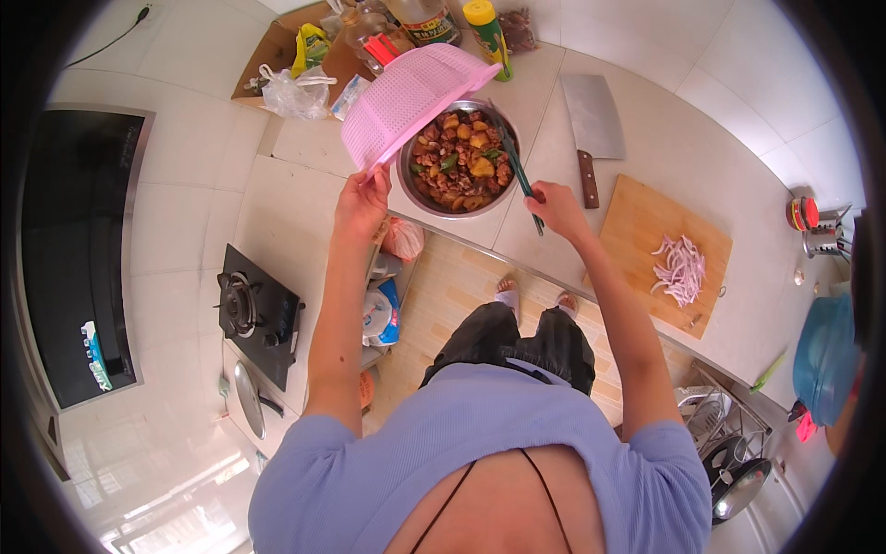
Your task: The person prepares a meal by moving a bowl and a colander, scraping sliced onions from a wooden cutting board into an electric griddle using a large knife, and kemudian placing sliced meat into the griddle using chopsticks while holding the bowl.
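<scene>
My left hand (363, 202) grips the rim of a pink perforated plastic basket (408, 97), which is tilted up over the far left side of a round metal bowl (453, 213). In the bowl lies a cooked dish of browned meat chunks, yellow pieces and green pepper (462, 163). A pair of dark green chopsticks (520, 172) is held in my right hand (554, 208). Their far tips reach the bowl's right rim; whether they touch the food I cannot tell. The bowl stands at the counter's front edge.
Right of the bowl lies a cleaver (597, 118), beside a wooden cutting board (626, 235) bearing sliced red onion (680, 271). Behind the basket stand bottles and a yellow-capped green container (488, 38). A gas stove (259, 315) and a pan lid (248, 399) are at left.
</scene>
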